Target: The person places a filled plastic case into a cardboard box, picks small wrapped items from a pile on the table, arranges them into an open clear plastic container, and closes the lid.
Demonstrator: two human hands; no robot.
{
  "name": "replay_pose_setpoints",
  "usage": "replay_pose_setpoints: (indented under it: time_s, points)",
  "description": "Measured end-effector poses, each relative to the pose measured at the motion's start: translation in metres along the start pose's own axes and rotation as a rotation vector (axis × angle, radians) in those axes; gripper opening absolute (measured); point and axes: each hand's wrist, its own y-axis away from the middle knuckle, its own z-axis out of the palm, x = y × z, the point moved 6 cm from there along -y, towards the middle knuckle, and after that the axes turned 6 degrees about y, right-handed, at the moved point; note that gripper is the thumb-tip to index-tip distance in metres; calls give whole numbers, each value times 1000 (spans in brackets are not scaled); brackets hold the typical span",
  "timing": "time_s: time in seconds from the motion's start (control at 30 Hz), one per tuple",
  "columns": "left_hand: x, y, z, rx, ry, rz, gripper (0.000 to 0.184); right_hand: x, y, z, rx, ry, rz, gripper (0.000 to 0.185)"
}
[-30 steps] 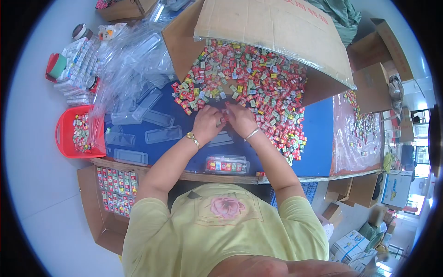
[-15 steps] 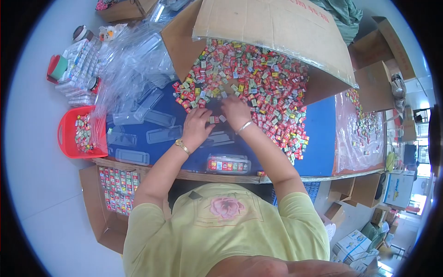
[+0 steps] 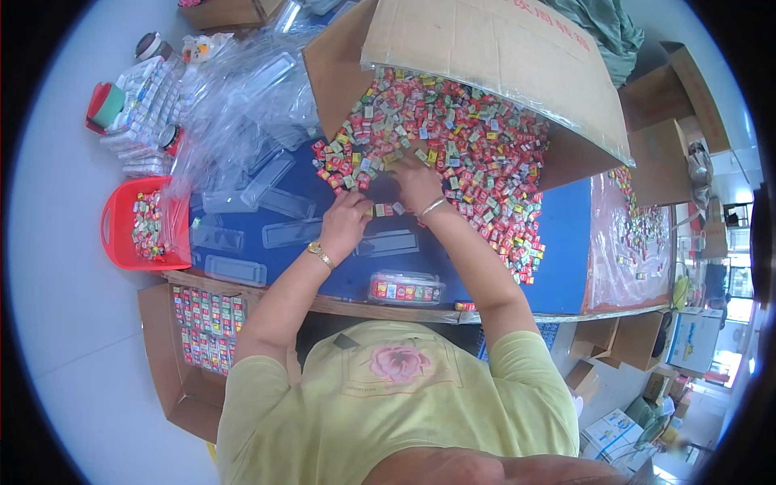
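Observation:
Small red, green and yellow packs spill in a heap from a tipped cardboard box onto the blue tabletop. My left hand is beside a short row of packs, fingers bent; what they hold, if anything, is too small to name. At the near edge of the heap, my right hand has its fingertips among the packs, partly hidden. Between my forearms, a clear tray filled with packs lies near the table edge. Lidlike clear trays lie behind it.
Empty clear trays and a pile of clear plastic cover the table's left part. A red basket holds loose packs. Below the edge, a carton contains filled trays. Plastic sheeting and more packs lie at the right.
My hands were together around packs a second ago and are now apart. The right hand has moved up to the heap, while the left stays by the row. The view has shifted slightly.

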Motion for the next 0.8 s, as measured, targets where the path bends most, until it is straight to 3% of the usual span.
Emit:
replay_pose_setpoints:
  time_s: [0.17, 0.33, 0.47, 0.57, 0.8]
  points:
    - [-2, 4, -4, 5, -14, 12, 28, 12, 3, 9, -193, -6, 78, 17]
    - [-1, 4, -6, 8, 11, 18, 26, 30, 4, 1, -164, 41, 129, 17]
    - [-3, 5, -6, 18, 29, 11, 25, 22, 16, -18, -267, 17, 145, 15]
    - [-3, 3, -4, 25, 36, 13, 25, 5, 28, -6, -95, 91, -108, 12]
    - [-2, 8, -3, 26, 41, -5, 26, -10, 22, 2, -89, 205, -201, 10]
